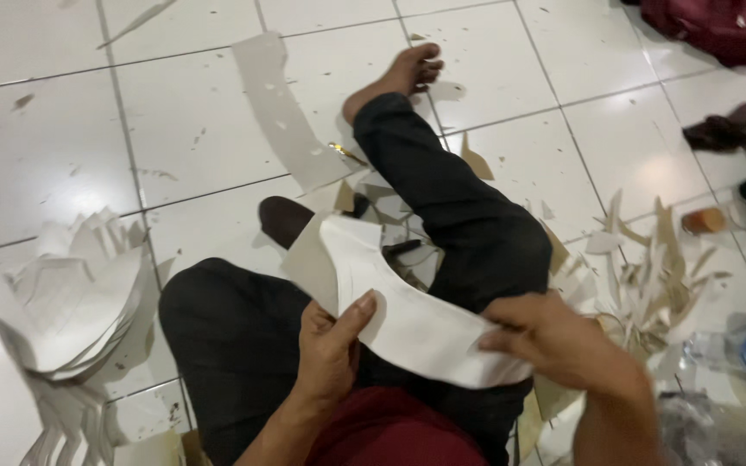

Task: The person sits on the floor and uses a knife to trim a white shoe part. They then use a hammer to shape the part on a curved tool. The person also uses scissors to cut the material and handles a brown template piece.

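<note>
I sit on a white tiled floor with my legs in dark trousers stretched out. My left hand (331,345) grips the lower left edge of a curved white cardboard piece (399,302), thumb on top. My right hand (554,338) pinches the same piece at its right end. The piece arcs over my lap, with a second, greyer layer showing behind its upper left tip.
A stack of similar cut white pieces (79,293) lies on the floor to my left. A long cardboard strip (287,112) lies ahead. Offcut scraps (649,267) litter the right side, near a plastic bottle (736,354). A dark red bag (718,26) sits far right.
</note>
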